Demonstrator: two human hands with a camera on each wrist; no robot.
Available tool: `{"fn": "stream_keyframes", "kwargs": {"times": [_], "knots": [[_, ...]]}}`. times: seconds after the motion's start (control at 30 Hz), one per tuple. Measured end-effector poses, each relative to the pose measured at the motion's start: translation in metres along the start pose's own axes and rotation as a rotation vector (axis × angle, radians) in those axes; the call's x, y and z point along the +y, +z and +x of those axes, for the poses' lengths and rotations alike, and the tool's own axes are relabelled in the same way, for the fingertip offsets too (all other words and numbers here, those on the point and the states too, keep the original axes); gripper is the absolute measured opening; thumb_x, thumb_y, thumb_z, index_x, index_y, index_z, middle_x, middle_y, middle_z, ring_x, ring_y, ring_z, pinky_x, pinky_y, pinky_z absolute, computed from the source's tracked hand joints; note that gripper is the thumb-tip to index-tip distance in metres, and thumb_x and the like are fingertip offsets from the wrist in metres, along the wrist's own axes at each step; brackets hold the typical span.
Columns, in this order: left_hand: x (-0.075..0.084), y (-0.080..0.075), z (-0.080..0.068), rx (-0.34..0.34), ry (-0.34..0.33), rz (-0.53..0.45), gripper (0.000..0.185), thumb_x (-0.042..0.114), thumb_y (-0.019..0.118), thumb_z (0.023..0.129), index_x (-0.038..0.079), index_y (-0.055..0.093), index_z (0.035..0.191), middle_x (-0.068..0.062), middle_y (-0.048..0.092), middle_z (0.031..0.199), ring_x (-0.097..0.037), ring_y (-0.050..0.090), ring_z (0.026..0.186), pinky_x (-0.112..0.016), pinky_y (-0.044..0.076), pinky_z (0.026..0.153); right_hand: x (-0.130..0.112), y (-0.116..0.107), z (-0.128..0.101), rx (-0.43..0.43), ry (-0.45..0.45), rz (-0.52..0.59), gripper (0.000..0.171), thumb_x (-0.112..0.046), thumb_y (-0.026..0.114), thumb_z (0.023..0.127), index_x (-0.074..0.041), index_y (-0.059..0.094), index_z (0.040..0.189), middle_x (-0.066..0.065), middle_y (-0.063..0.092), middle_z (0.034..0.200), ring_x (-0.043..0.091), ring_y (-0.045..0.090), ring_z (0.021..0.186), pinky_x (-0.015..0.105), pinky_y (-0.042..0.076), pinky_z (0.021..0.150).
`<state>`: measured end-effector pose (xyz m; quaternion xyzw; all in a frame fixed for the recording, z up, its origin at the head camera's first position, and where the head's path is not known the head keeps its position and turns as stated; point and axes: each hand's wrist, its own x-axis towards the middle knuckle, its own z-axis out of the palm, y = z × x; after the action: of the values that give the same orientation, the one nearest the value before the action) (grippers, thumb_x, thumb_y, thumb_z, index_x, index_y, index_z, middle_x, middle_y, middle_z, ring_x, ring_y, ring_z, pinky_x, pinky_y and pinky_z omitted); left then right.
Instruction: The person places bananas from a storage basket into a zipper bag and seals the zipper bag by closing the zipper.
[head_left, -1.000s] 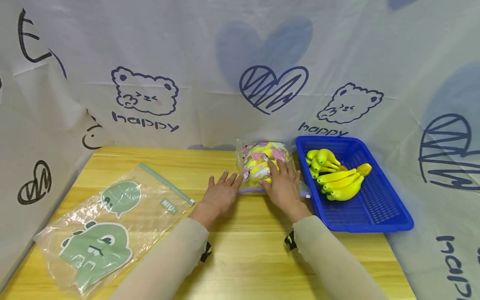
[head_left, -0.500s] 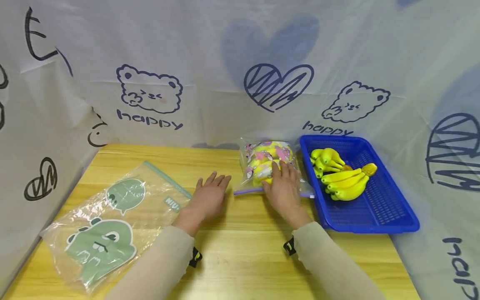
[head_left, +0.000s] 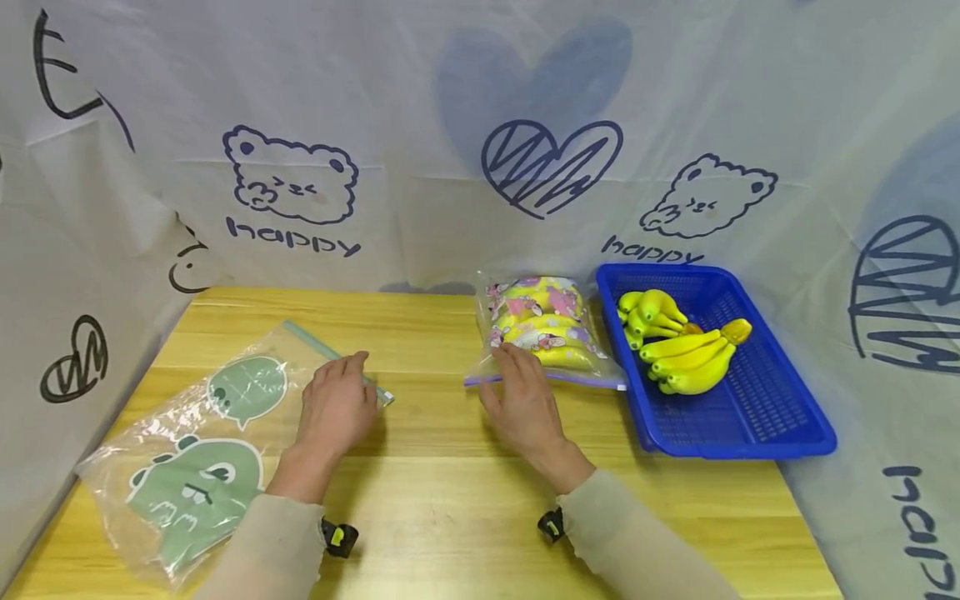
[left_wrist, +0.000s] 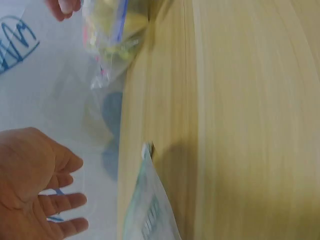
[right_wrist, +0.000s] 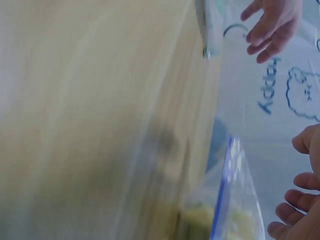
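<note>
My left hand hovers, fingers relaxed and spread, over the zip end of a flat clear bag printed with green dinosaurs at the table's left. The left wrist view shows that hand's palm bare and the bag's corner below it. My right hand lies open at the front edge of a clear zip bag with pink prints that holds yellow bananas. Its fingertips reach the bag's purple zip strip. The right wrist view shows the blurred zip bag beside my right fingers.
A blue plastic basket with loose banana bunches stands at the right, close to the filled bag. The wooden table is walled by a printed white cloth behind and on both sides.
My left hand has moved left from beside the filled bag to the dinosaur bag's zip end. My right hand has slid off the top of the filled bag to its front edge.
</note>
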<state>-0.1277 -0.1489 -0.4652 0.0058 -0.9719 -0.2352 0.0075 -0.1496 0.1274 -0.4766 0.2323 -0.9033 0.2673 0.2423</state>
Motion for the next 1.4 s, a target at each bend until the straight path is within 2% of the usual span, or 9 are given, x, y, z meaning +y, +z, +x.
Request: {"fn": "stream_keyframes", "kwargs": {"times": [0.2, 0.47, 0.6, 0.83, 0.97, 1.07, 1.13, 1.27, 1.4], "knots": [[-0.021, 0.000, -0.001, -0.016, -0.158, -0.021, 0.058, 0.024, 0.044, 0.108, -0.006, 0.035, 0.157, -0.035, 0.034, 0.160, -0.058, 0.023, 0.150, -0.078, 0.020, 0.117, -0.026, 0.014, -0.012, -0.144, 0.131, 0.159, 0.046, -0.023, 0.069, 0.101, 0.001, 0.060, 0.139, 0.022, 0.063, 0.140, 0.040, 0.059, 0.131, 0.054, 0.051, 0.107], [-0.035, 0.018, -0.004, -0.106, -0.215, -0.012, 0.069, 0.032, 0.044, 0.110, -0.011, 0.024, 0.160, -0.039, 0.018, 0.166, -0.064, 0.007, 0.153, -0.087, 0.005, 0.112, -0.044, 0.029, -0.024, -0.302, 0.325, 0.273, 0.049, -0.029, 0.064, 0.104, -0.003, 0.058, 0.145, 0.023, 0.058, 0.147, 0.040, 0.054, 0.140, 0.056, 0.045, 0.114], [-0.036, 0.027, -0.007, -0.138, -0.184, -0.014, 0.068, 0.033, 0.042, 0.111, -0.008, 0.023, 0.162, -0.035, 0.020, 0.168, -0.060, 0.008, 0.155, -0.087, 0.003, 0.112, -0.045, 0.032, -0.029, -0.346, 0.369, 0.307, 0.050, -0.030, 0.062, 0.105, -0.003, 0.058, 0.146, 0.022, 0.058, 0.148, 0.041, 0.053, 0.141, 0.056, 0.043, 0.116], [-0.023, 0.036, -0.018, -0.126, -0.079, -0.073, 0.056, 0.027, 0.046, 0.111, 0.002, 0.036, 0.160, -0.023, 0.037, 0.166, -0.052, 0.021, 0.157, -0.085, 0.003, 0.114, -0.045, 0.036, -0.034, -0.354, 0.395, 0.314, 0.049, -0.029, 0.062, 0.104, -0.001, 0.059, 0.144, 0.022, 0.060, 0.146, 0.041, 0.055, 0.139, 0.056, 0.044, 0.115], [-0.019, 0.039, -0.023, -0.120, 0.034, -0.073, 0.048, 0.024, 0.049, 0.110, 0.004, 0.049, 0.154, -0.020, 0.053, 0.156, -0.047, 0.038, 0.152, -0.082, 0.012, 0.117, -0.044, 0.037, -0.035, -0.360, 0.407, 0.323, 0.049, -0.029, 0.062, 0.104, -0.001, 0.059, 0.143, 0.022, 0.060, 0.146, 0.041, 0.055, 0.139, 0.056, 0.044, 0.115], [-0.019, 0.039, -0.026, -0.103, 0.136, -0.062, 0.042, 0.021, 0.052, 0.109, 0.003, 0.058, 0.147, -0.019, 0.065, 0.144, -0.044, 0.054, 0.140, -0.078, 0.024, 0.116, -0.042, 0.037, -0.037, -0.370, 0.421, 0.326, 0.049, -0.029, 0.061, 0.104, 0.000, 0.058, 0.144, 0.022, 0.060, 0.146, 0.041, 0.054, 0.139, 0.056, 0.043, 0.116], [-0.022, 0.037, -0.028, -0.087, 0.170, -0.066, 0.039, 0.020, 0.054, 0.108, 0.004, 0.062, 0.142, -0.018, 0.070, 0.136, -0.044, 0.063, 0.130, -0.072, 0.035, 0.114, -0.041, 0.038, -0.037, -0.375, 0.427, 0.325, 0.049, -0.029, 0.061, 0.105, 0.000, 0.058, 0.144, 0.022, 0.060, 0.146, 0.041, 0.054, 0.139, 0.056, 0.043, 0.116], [-0.025, 0.031, -0.030, -0.059, 0.169, -0.060, 0.032, 0.017, 0.055, 0.106, 0.005, 0.068, 0.133, -0.015, 0.076, 0.122, -0.042, 0.071, 0.114, -0.060, 0.052, 0.101, -0.041, 0.039, -0.039, -0.385, 0.434, 0.328, 0.049, -0.028, 0.060, 0.105, 0.001, 0.058, 0.144, 0.023, 0.059, 0.146, 0.042, 0.054, 0.139, 0.057, 0.043, 0.115], [-0.018, 0.026, -0.030, -0.042, 0.106, -0.008, 0.030, 0.021, 0.056, 0.105, 0.003, 0.070, 0.124, -0.016, 0.074, 0.114, -0.041, 0.071, 0.106, -0.059, 0.056, 0.091, -0.042, 0.039, -0.039, -0.392, 0.441, 0.336, 0.048, -0.027, 0.059, 0.105, 0.001, 0.058, 0.144, 0.023, 0.059, 0.146, 0.043, 0.054, 0.139, 0.057, 0.043, 0.115]]}}
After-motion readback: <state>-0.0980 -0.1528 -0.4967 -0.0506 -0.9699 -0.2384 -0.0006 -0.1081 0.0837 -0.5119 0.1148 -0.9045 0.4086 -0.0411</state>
